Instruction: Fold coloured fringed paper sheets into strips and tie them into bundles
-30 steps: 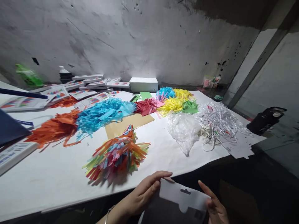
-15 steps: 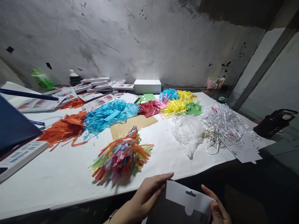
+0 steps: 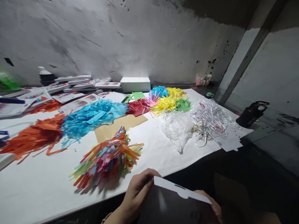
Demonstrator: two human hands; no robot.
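Near the bottom edge of the head view, a white box (image 3: 173,202) with a hang-hole flap is held between both hands. My left hand (image 3: 137,194) is closed on its left side, fingers bent at the top corner. My right hand (image 3: 211,203) grips the right side, partly hidden behind the flap. Just up and left of my left hand lies a multicoloured paper tassel bunch (image 3: 108,160) on the white table covering (image 3: 46,183).
Orange tassels (image 3: 37,133), blue tassels (image 3: 91,116), red tassels (image 3: 139,107) and yellow tassels (image 3: 164,104) cross the table. Clear plastic (image 3: 177,127) and white string (image 3: 207,115) lie right, near a black bottle (image 3: 252,114). Flat boxes (image 3: 77,81) are piled back left.
The view has turned right, shifting the table items left. The box flap has tilted to a narrower angle, and my right fingers have closed in against the box.
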